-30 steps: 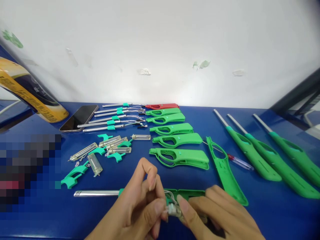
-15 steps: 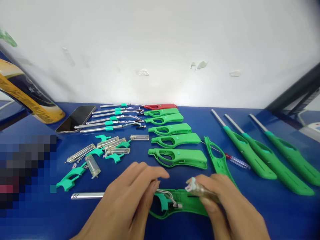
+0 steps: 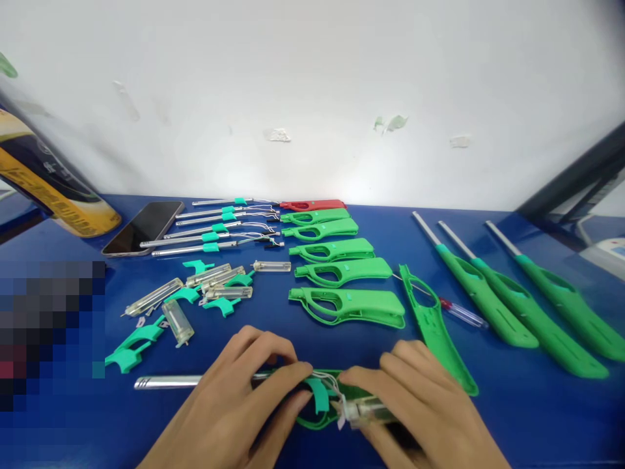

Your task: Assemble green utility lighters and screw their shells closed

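A green lighter half-shell (image 3: 319, 423) lies in front of me, with a silver tube (image 3: 166, 382) sticking out to the left. My left hand (image 3: 249, 397) is over the shell's left part, fingers bent round it beside a teal trigger (image 3: 319, 396). My right hand (image 3: 415, 397) pinches a clear fuel tank (image 3: 364, 412) over the shell, its valve end by the white wires (image 3: 329, 376). The hand covers most of the shell's right part.
Behind are several green shells (image 3: 346, 305), a red one (image 3: 312, 205), and tubes with wires (image 3: 209, 238). Loose tanks (image 3: 178, 322) and teal parts (image 3: 129, 358) lie left, near a phone (image 3: 144, 228) and can (image 3: 53, 176). At right are lighters (image 3: 537, 312), a screwdriver (image 3: 463, 313) and another shell (image 3: 439, 339).
My right hand has moved left and down with the tank, bringing it over the shell beside the wires. My left hand's fingers have lowered toward the shell near the trigger.
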{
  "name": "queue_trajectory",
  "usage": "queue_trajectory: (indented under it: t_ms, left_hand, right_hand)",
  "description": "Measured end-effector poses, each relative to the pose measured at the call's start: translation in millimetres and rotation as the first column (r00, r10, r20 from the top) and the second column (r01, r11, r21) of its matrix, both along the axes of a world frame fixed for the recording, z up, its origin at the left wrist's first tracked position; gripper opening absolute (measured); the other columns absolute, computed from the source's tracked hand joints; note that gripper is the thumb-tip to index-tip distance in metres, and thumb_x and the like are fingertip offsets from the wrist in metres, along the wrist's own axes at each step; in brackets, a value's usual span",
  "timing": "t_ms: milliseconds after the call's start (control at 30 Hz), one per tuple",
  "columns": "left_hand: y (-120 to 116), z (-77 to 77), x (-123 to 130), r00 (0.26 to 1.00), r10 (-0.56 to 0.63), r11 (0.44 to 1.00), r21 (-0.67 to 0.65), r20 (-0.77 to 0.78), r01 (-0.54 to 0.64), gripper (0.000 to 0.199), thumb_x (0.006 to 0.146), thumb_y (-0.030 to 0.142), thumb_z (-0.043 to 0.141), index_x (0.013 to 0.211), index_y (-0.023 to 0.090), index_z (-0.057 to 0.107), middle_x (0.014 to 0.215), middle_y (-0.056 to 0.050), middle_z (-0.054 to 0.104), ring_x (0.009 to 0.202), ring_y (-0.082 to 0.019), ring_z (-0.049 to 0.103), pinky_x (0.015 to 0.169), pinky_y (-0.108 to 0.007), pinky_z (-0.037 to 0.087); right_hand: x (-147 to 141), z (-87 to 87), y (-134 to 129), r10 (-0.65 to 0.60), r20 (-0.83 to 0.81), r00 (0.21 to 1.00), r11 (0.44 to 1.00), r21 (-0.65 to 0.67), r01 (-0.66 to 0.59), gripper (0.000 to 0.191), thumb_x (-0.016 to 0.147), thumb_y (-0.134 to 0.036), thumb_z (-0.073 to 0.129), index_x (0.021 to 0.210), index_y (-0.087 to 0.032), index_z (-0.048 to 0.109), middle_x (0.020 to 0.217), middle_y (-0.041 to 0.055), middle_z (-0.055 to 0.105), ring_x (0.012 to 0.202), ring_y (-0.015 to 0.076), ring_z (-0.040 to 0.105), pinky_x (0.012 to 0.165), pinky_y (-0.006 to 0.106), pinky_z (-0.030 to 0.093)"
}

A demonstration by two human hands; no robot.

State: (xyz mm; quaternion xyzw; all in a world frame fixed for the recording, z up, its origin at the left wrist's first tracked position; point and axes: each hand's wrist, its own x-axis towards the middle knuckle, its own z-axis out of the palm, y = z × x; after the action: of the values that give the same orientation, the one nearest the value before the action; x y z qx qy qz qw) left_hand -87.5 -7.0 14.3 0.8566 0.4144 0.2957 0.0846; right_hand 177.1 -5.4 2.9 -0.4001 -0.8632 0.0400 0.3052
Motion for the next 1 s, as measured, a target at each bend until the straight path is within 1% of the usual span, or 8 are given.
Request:
queue_trajectory:
  t_ms: [133,200,267,400,600,767,900,1000]
  left_hand:
    - [-3,-6.5,-1,1.000,-0.003,1.000,0.023,-0.022,0.003,0.027,0.107,0.011,0.059,0.129,0.026,0.067,0.114,-0.005,0.067,0.098,-0.018,0.062,0.084,-0.028,0.058]
    - [-4,-7.1,-1,1.000,0.000,0.999,0.033,-0.028,0.001,0.028,0.108,0.010,0.058,0.129,0.026,0.066,0.112,-0.005,0.067,0.095,-0.018,0.061,0.083,-0.029,0.057]
    - [-5,-6.8,0,1.000,0.002,0.999,0.037,-0.030,-0.001,0.028,0.108,0.009,0.057,0.128,0.026,0.065,0.111,-0.004,0.067,0.093,-0.018,0.061,0.082,-0.031,0.056]
    - [-4,-6.9,1,1.000,-0.001,0.999,0.033,-0.021,0.002,0.026,0.108,0.009,0.056,0.126,0.026,0.065,0.109,-0.003,0.067,0.090,-0.018,0.061,0.081,-0.031,0.055]
    - [-4,-9.9,0,1.000,-0.002,0.998,0.070,0.021,0.000,0.025,0.107,0.007,0.056,0.121,0.024,0.068,0.106,-0.003,0.068,0.089,-0.016,0.063,0.081,-0.029,0.054]
    - [-3,-10.2,-2,1.000,0.018,1.000,0.024,0.012,-0.018,0.025,0.107,0.009,0.059,0.122,0.027,0.067,0.108,-0.002,0.069,0.092,-0.015,0.065,0.087,-0.029,0.055]
    - [-1,-7.7,2,0.998,0.028,0.996,0.080,0.048,-0.031,0.023,0.107,0.008,0.058,0.118,0.026,0.068,0.104,-0.001,0.071,0.088,-0.015,0.065,0.086,-0.028,0.056]
    - [0,-6.2,4,0.998,0.028,0.995,0.094,0.054,-0.033,0.021,0.107,0.009,0.057,0.114,0.025,0.068,0.101,-0.001,0.072,0.086,-0.015,0.066,0.085,-0.027,0.057]
  right_hand:
    - [0,1.9,0,0.035,-0.006,0.999,0.999,0.020,-0.035,0.024,0.115,-0.024,0.052,0.103,-0.026,0.073,0.077,-0.0037,0.069,0.068,0.0167,0.056,0.070,0.032,0.044]
    - [-1,2.5,0,0.033,0.011,0.999,0.998,0.048,-0.033,0.028,0.117,-0.024,0.049,0.102,-0.025,0.072,0.075,-0.0033,0.067,0.068,0.0169,0.054,0.069,0.033,0.042]
    - [-3,2.7,0,0.024,0.044,0.999,0.997,0.067,-0.027,0.026,0.117,-0.023,0.050,0.104,-0.025,0.073,0.074,-0.0034,0.065,0.069,0.0171,0.053,0.070,0.033,0.041]
    - [-5,3.4,0,0.017,0.064,0.998,0.996,0.090,-0.022,0.022,0.115,-0.023,0.054,0.101,-0.024,0.071,0.070,-0.0037,0.060,0.067,0.0173,0.050,0.067,0.033,0.039]
    - [-6,6.2,-1,0.026,0.035,0.999,0.995,0.097,-0.030,0.019,0.115,-0.021,0.055,0.104,-0.024,0.071,0.069,-0.0039,0.059,0.066,0.0169,0.050,0.066,0.033,0.040]
    - [-8,7.3,-2,0.039,0.011,0.999,0.996,0.083,-0.040,0.018,0.114,-0.019,0.057,0.102,-0.024,0.070,0.068,-0.0044,0.058,0.064,0.0163,0.049,0.063,0.033,0.039]
    - [-8,9.3,-2,0.033,0.001,0.999,0.996,0.082,-0.033,0.021,0.113,-0.018,0.056,0.098,-0.024,0.070,0.066,-0.0040,0.058,0.063,0.0166,0.050,0.062,0.034,0.038]
    - [-8,12.0,-1,0.052,-0.045,0.998,0.998,0.049,-0.050,0.024,0.114,-0.018,0.053,0.098,-0.024,0.070,0.067,-0.0044,0.061,0.062,0.0147,0.052,0.062,0.031,0.041]
